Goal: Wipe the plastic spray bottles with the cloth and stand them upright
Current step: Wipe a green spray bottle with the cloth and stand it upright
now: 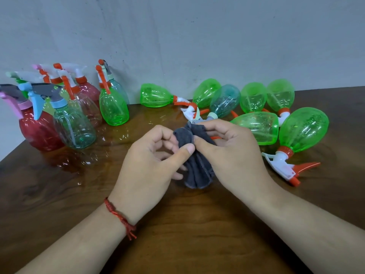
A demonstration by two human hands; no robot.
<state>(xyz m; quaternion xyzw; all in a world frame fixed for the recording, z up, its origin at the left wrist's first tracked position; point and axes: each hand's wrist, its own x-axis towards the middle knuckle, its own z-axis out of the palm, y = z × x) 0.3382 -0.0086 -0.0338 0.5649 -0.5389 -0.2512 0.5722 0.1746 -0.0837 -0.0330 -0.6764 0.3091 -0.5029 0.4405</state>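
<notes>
Both my hands hold a bunched dark grey cloth (197,167) above the middle of the brown table (177,224). My left hand (150,161) pinches its left edge between thumb and fingers. My right hand (233,153) grips its top and right side. Several spray bottles stand upright at the back left, among them a green one (113,104), a clear bluish one (74,127) and a red one (37,131). Several more bottles lie on their sides at the back right, mostly green: one large one (304,129) nearest my right hand, another (256,126) beside it, and a teal one (225,101).
A grey wall (177,36) runs directly behind the bottles. The table's left edge (11,153) slants away beside the standing bottles. The white and orange trigger head (286,169) of the large lying bottle points toward my right forearm.
</notes>
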